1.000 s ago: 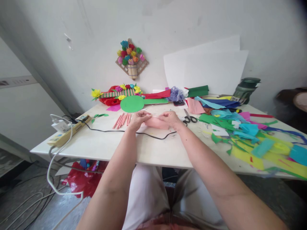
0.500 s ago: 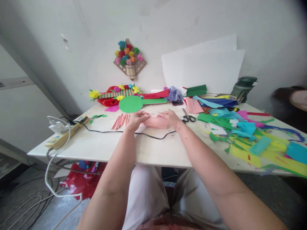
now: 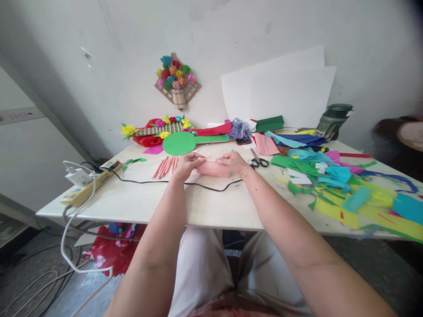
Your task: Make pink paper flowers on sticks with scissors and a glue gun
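The fingertips of both hands are tucked against a pink paper piece, so how each finger grips it cannot be made out. The paper's near edge is partly hidden behind the knuckles, and whether it is folded or rolled is too small to tell. At the right edge of the view a dark, blurred shape with a pale patch is cut off and cannot be identified. The far right corner of the tabletop runs out of the picture.

The pink paper piece is a short, pale salmon strip, longer across than deep, lying flat or nearly so on the tabletop about midway between its left and right edges, closer to the far edge than the near one.

The left hand holds the strip's left end, fingers curled and pinched onto it. The right hand holds the right end in the same way, fingers closed on the paper. Both forearms stretch forward from the near edge and converge on the strip, wrists low over the tabletop.

A black cable crosses the tabletop just nearer than the hands. A bundle of pink paper sticks lies just left of the left hand, and scissors lie just right of the right hand. A green paper disc lies beyond the hands toward the far edge. Coloured paper scraps cover the right part of the tabletop, and a power strip sits near the left edge.
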`<state>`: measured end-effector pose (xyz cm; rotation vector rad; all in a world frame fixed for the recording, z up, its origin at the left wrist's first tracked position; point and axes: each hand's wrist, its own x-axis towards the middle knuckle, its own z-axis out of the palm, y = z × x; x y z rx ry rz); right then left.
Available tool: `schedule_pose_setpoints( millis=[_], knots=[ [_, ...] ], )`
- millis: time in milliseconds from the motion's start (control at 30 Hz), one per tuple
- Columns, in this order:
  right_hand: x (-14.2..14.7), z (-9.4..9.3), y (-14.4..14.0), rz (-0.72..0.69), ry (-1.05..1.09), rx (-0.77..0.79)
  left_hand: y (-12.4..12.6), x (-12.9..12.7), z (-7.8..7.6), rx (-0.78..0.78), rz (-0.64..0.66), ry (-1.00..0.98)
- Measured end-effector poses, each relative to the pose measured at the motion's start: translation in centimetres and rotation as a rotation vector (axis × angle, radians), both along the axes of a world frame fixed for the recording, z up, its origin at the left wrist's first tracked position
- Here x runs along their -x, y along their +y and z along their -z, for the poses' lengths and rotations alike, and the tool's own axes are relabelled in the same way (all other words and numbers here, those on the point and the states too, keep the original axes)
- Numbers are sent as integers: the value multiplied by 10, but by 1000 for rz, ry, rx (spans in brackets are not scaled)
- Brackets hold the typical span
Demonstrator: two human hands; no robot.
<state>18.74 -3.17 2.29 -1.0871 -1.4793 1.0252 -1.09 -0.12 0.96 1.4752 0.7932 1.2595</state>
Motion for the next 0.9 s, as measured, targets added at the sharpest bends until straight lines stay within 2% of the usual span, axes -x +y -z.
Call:
schedule_pose_setpoints(
  millis=[367, 633, 800, 900],
  knots=[
    [2, 0, 1, 39, -50, -20, 0, -1, -1, -7, -4, 13],
    [2, 3, 4, 35, -46, -36, 6, -2, 3, -51, -76, 5],
    [2, 7, 7, 27, -23, -28, 3, -3, -5, -76, -218, -145],
    [2, 7, 6, 29, -1, -13, -5, -4, -12, -187, -197, -128]
  ],
)
